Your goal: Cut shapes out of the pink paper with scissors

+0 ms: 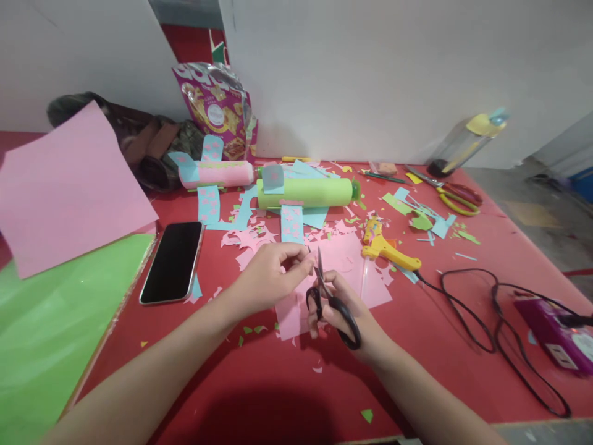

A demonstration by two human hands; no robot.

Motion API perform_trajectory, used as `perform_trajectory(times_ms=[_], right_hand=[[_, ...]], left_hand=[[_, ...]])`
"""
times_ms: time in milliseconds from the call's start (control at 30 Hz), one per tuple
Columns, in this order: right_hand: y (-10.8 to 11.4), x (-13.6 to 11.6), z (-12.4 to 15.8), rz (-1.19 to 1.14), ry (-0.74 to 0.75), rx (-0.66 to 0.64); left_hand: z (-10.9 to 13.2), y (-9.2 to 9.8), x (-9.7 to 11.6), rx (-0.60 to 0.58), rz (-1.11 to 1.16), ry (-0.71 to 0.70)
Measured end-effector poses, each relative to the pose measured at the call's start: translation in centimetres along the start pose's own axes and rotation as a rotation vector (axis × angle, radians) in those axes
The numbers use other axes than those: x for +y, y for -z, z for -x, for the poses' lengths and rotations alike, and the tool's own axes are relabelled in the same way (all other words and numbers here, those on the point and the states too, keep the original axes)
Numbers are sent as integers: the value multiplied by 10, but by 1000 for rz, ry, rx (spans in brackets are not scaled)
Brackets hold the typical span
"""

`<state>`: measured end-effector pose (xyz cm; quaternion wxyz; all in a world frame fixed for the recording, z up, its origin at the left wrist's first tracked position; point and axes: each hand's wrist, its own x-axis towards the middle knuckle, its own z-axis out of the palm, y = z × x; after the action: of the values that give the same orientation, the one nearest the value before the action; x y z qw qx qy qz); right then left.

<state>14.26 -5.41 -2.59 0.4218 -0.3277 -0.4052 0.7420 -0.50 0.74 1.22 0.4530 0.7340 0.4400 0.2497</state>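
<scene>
My right hand (345,309) grips black-handled scissors (330,298), blades pointing up and away. My left hand (273,272) pinches a tiny scrap right at the blade tips; the scrap is too small to make out. Both hands hover over a pink paper sheet (375,278) lying on the red table (259,383). Beyond them lie a green paper-roll plane (306,193) and a pink paper-roll plane (215,173), both with blue wings dotted with pink stars.
A black phone (173,261) lies left of my hands. Large pink (65,191) and green (50,321) sheets cover the left side. A yellow glue gun (384,246) with black cord (486,321), red-yellow scissors (456,196), a snack bag (217,108), a bottle (467,142) and paper scraps surround.
</scene>
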Motion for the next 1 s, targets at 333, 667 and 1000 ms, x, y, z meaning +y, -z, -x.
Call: perform_trajectory(times_ms=[333,667,1000], right_hand=[[2,2,0,17,24,-25],[4,5,0,-26,8,-39],[2,3,1,-52,16,-33]], left_hand=[[-1,3,1,-57,92,1],[0,2,3,-80,110,29],[0,2,3,-83,136,19]])
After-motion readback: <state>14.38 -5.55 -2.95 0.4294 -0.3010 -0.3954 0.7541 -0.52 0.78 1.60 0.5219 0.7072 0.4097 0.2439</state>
